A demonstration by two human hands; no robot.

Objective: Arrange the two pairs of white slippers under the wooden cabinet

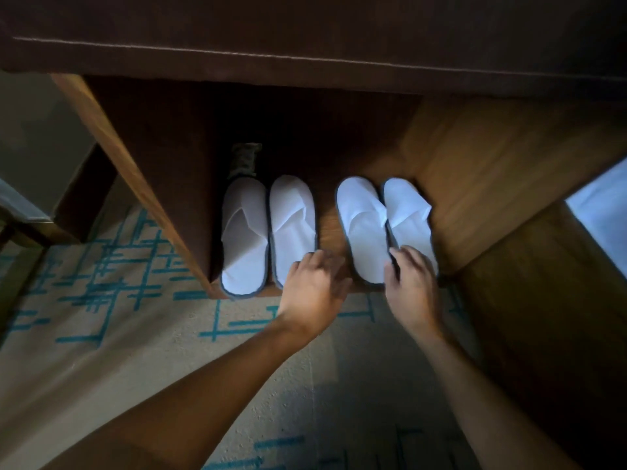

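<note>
Slippers sit in two pairs under the wooden cabinet (458, 171): left pair (268, 232) at eleven o'clock, right pair (383, 225) at one. Left hand (314, 286) hovers loosely open between the pairs; right hand (412, 283) pinches the right pair's heels.

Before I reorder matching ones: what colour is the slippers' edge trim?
Grey trim around white slippers, clearest in the head view.

1. The left pair of slippers (268, 232) is white with grey edging; the right pair of slippers (386, 228) is white, edged in the same grey.
2. The cabinet (305, 35) is dark brown wood; its side panel (475, 171) is a lighter golden brown.
3. The carpet (101, 334) is beige with a pattern of crossing teal lines.
</note>
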